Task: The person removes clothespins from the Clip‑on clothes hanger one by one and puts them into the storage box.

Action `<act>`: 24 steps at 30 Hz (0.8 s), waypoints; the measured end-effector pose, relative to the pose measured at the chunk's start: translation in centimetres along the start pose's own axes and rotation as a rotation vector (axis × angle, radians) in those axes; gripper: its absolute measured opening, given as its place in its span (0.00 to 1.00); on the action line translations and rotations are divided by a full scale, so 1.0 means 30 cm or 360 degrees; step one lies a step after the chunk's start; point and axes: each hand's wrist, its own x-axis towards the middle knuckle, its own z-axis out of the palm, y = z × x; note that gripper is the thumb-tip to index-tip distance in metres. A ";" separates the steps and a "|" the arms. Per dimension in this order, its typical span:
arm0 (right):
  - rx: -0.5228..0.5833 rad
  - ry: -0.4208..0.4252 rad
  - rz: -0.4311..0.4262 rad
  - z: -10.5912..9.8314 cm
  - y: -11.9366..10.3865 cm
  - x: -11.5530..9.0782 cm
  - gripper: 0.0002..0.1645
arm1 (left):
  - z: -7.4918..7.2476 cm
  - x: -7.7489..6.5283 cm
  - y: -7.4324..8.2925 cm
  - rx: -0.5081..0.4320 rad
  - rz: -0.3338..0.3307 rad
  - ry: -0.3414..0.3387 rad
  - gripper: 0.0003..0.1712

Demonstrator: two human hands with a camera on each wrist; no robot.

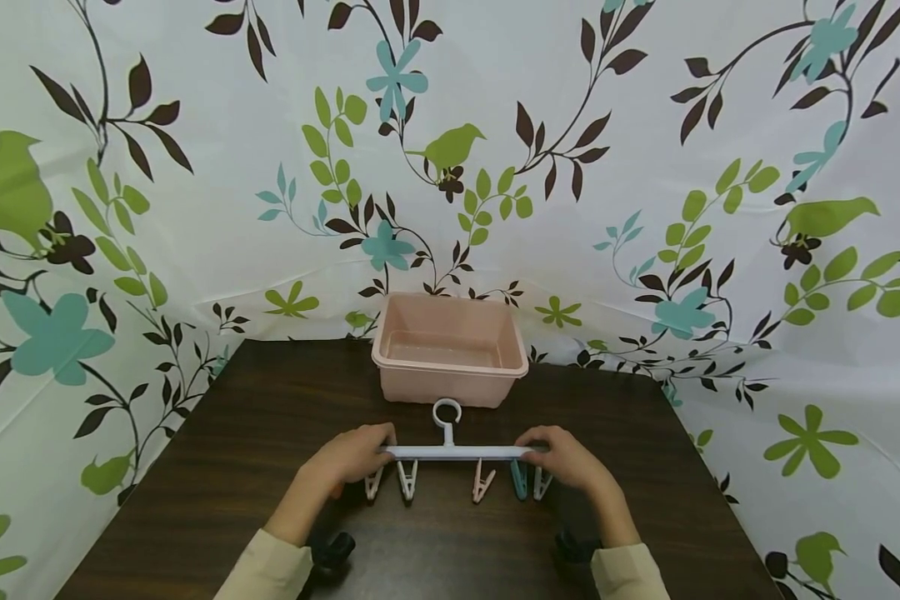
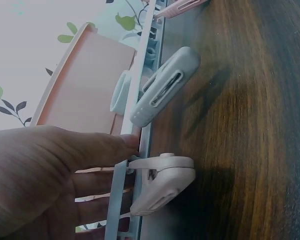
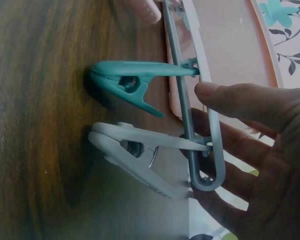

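A pale blue-white clip hanger (image 1: pixel 453 452) with a round hook at its top spans between both hands over the dark table. My left hand (image 1: pixel 356 454) grips its left end, thumb on one side and fingers behind. The right hand (image 1: pixel 562 454) holds the other end the same way. Along the bar hang several clothespins: a whitish clothespin (image 2: pixel 165 182) by the left fingers, a grey-white clothespin (image 2: pixel 166 87) further in, a pink clothespin (image 1: pixel 482 482), then a teal clothespin (image 3: pixel 125 80) and a grey clothespin (image 3: pixel 135 155) near the right thumb.
A pink plastic basin (image 1: pixel 450 383) stands at the back of the dark wooden table (image 1: pixel 270 433), just beyond the hook. Behind it hangs a white cloth (image 1: pixel 217 192) printed with leaves, birds and flowers.
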 end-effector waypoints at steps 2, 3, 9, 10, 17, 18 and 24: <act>0.0004 0.0015 -0.0004 -0.001 -0.001 -0.003 0.09 | -0.002 -0.004 0.000 -0.0046 -0.0016 -0.0011 0.05; 0.0001 0.0024 -0.0005 -0.002 -0.002 -0.004 0.09 | -0.003 -0.005 0.000 -0.0063 -0.0018 -0.0016 0.05; 0.0018 0.0059 0.0017 -0.006 -0.006 -0.015 0.09 | -0.005 0.008 -0.004 -0.0085 0.0007 -0.0007 0.04; 0.0025 0.0062 0.0025 -0.006 -0.007 -0.016 0.10 | -0.005 0.011 -0.006 -0.0076 0.0022 0.0002 0.05; 0.0054 0.0076 0.0009 -0.012 -0.018 -0.024 0.10 | -0.005 0.027 -0.016 -0.0081 0.0141 -0.0006 0.14; 0.0052 0.0084 0.0010 -0.013 -0.021 -0.026 0.10 | -0.007 0.026 -0.015 -0.0082 0.0151 -0.0011 0.16; 0.0048 0.0138 0.0003 -0.017 -0.040 -0.035 0.09 | -0.009 0.031 -0.013 -0.0081 0.0165 -0.0020 0.20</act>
